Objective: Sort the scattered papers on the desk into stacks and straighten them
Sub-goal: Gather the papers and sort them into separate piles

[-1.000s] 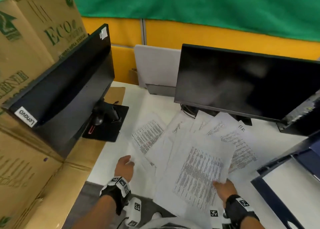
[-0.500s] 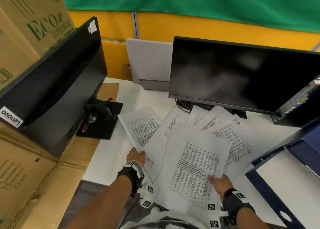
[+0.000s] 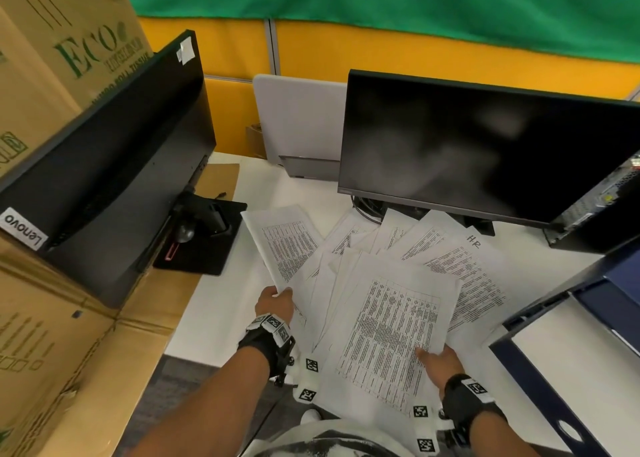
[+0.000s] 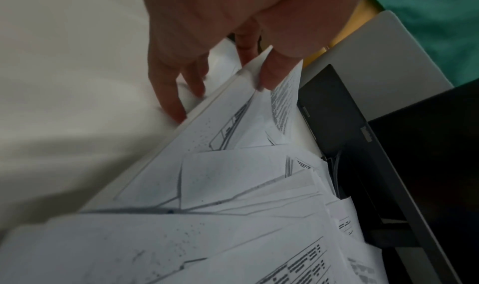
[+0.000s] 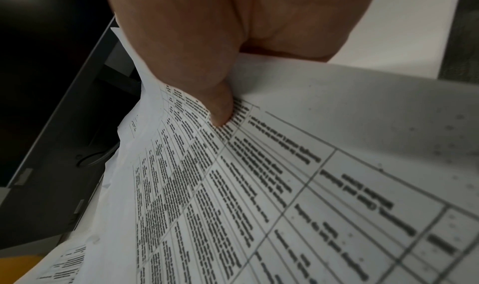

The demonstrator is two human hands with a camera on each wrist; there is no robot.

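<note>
Gathering fan in front of monitor (image 3: 485,145) | left hand (image 3: 273,300) pinches leftmost sheet (image 3: 284,242) to draw it in | right hand (image 3: 440,363) grasps top sheet (image 3: 388,335), thumb on top, anchoring it.

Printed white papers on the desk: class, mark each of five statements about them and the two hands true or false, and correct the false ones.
1. The printed white papers lie fanned and overlapping on the white desk. True.
2. The left hand rests flat on bare desk. False: it grips the near end of the leftmost sheet.
3. The right hand pinches the large table-printed sheet, thumb on top. True.
4. The black monitor behind the papers shows a bright picture. False: its screen is dark.
5. One sheet bears handwritten letters at its top. True.
</note>
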